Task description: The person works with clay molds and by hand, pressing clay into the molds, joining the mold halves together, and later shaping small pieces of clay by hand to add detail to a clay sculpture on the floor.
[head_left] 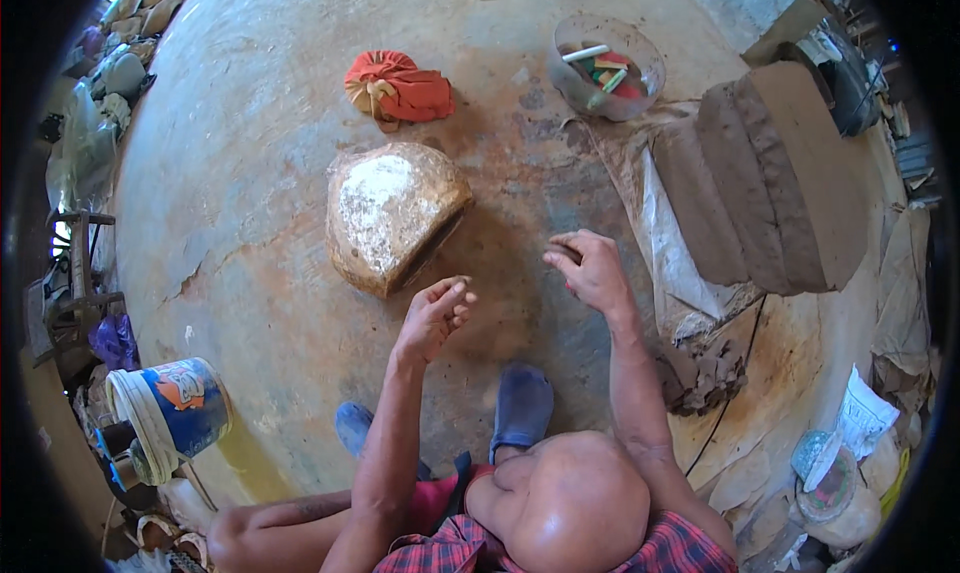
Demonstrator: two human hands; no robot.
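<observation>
My left hand [436, 319] hovers at the near right of a rounded brown block [375, 208] with a whitish top, apart from it. Its fingers are curled in and the thumb is pressed to them; anything pinched there is too small to make out. Further right, my right hand [594, 273] is raised above the floor with thumb and fingers closed in a pinch. What it holds, if anything, is hidden. The block rests tilted on the floor, with a dark gap along its right underside. Beyond it lies an orange cloth bundle [405, 89].
A plastic bowl [648, 83] with coloured pieces stands far right. Folded brown clay-like slabs [760, 183] lie on a sheet [665, 243], with lumpy scraps [705, 378] nearer me. A blue-and-white bucket [195, 403] lies at left. Blue shoes [522, 408] are on my feet.
</observation>
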